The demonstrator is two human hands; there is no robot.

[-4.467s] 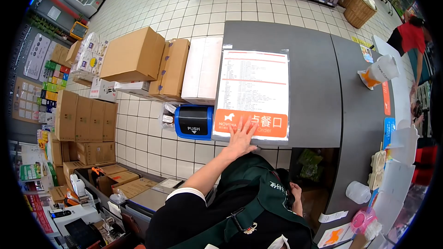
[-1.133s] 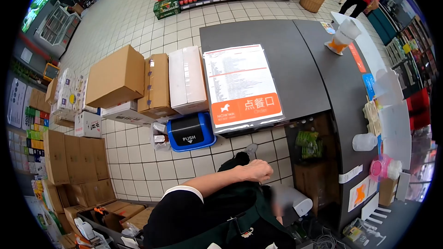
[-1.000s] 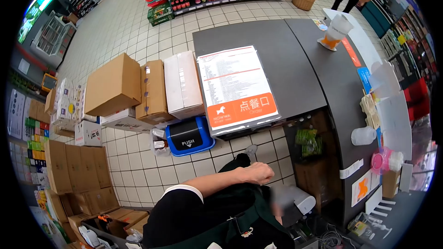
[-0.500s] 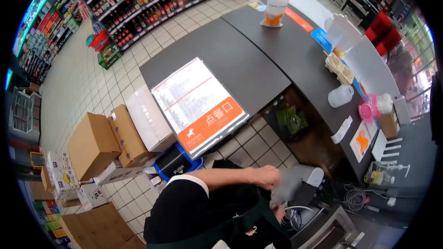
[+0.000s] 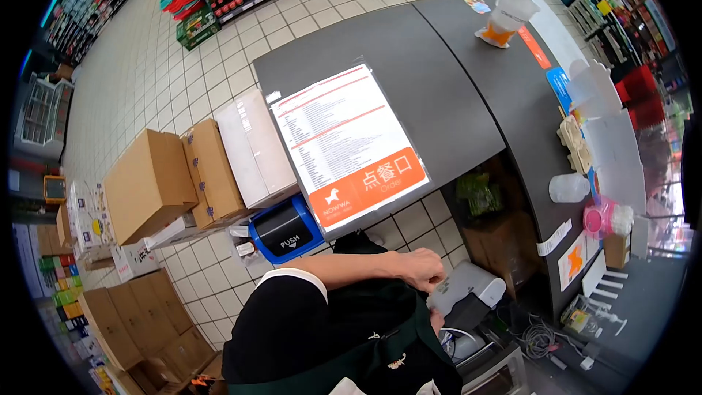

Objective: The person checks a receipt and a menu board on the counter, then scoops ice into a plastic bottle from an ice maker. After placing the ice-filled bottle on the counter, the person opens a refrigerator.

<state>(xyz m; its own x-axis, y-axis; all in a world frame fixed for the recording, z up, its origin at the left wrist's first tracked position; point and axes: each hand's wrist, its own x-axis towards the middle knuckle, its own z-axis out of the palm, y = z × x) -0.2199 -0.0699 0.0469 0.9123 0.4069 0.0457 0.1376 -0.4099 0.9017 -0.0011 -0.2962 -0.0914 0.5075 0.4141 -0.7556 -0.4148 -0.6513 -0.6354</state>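
Note:
My left hand (image 5: pixel 423 269) reaches across my body with its fingers curled in. Whatever it might hold is too small or hidden to make out. Right beside its fingertips is a rounded white-and-grey appliance (image 5: pixel 468 285) that stands below the counter. Lower down, only a small part of my right hand (image 5: pixel 436 321) shows at the edge of my dark green apron (image 5: pixel 351 373). Its fingers are mostly hidden, close to the appliance and a white cable (image 5: pixel 459 334).
A laminated order menu (image 5: pixel 351 139) lies on the grey counter (image 5: pixel 439 73). Below it stands a blue-rimmed push bin (image 5: pixel 287 230), beside cardboard boxes (image 5: pixel 150 186). Along the right are a white jug (image 5: pixel 569 188), a pink container (image 5: pixel 598 218), a pump bottle (image 5: pixel 585 318) and coiled cables (image 5: pixel 539 340).
My view has shifted, so the counter and menu sit farther right and the boxes higher. My left hand stays beside the appliance, its fingers still curled. My right hand remains low near the cable.

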